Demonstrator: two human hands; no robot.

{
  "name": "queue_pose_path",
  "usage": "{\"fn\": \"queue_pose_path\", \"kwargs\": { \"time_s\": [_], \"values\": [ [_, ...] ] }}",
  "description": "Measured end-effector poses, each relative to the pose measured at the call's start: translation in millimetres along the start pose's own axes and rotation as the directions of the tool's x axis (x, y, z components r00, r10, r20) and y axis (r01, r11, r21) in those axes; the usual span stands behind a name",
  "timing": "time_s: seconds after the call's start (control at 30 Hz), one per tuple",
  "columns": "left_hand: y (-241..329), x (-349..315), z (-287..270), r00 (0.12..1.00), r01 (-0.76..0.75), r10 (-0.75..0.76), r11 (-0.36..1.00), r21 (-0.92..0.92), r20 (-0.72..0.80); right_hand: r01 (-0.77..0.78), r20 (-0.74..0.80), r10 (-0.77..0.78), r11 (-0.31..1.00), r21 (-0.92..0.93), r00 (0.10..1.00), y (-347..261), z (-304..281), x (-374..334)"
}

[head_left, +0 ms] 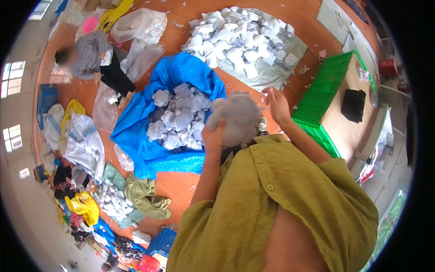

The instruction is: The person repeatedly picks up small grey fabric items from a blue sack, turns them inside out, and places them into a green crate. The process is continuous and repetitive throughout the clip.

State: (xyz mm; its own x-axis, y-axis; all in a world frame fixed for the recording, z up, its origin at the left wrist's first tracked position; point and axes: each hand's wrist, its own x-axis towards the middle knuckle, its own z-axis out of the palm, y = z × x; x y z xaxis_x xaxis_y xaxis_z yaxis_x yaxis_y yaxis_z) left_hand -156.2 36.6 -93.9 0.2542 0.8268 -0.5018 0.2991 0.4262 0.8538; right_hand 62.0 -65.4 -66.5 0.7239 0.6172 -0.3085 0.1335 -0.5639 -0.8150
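Note:
A grey plush piece [236, 117], rounded and blurred by motion, hangs in front of my body. Gripping it at its left side is my left hand [214, 135], with the fingers closed on the fabric. My right hand [277, 105] is off to the right of the plush, apart from it, fingers spread and holding nothing. Just left of the plush lies an opened blue tarp sack [131, 122], its sides folded outward. Inside it sits a heap of similar lumpy grey plush pieces [181, 113].
A large pile of pale grey pieces [244, 38] covers a sheet at the far side. A green crate [324, 86] with a brown board and black item stands right. Another person [93, 54] sits at far left. White sacks [84, 140] and cloth heaps [145, 197] lie left.

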Motion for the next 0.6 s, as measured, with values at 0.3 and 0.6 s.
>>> {"fn": "queue_pose_path", "kwargs": {
  "time_s": [0.3,0.6],
  "values": [
    [-223.8,51.6,-206.8,0.637,0.587,-0.703,0.709,-0.391,-0.317,-0.178,0.327,0.232,0.966,-0.185,0.916,42.9,1.5,-9.1],
    [-195.6,34.6,-78.1,0.766,0.642,-0.627,0.758,-0.116,0.140,0.082,0.466,0.171,0.877,-0.474,0.868,54.3,-15.3,-24.2]
  ]
}}
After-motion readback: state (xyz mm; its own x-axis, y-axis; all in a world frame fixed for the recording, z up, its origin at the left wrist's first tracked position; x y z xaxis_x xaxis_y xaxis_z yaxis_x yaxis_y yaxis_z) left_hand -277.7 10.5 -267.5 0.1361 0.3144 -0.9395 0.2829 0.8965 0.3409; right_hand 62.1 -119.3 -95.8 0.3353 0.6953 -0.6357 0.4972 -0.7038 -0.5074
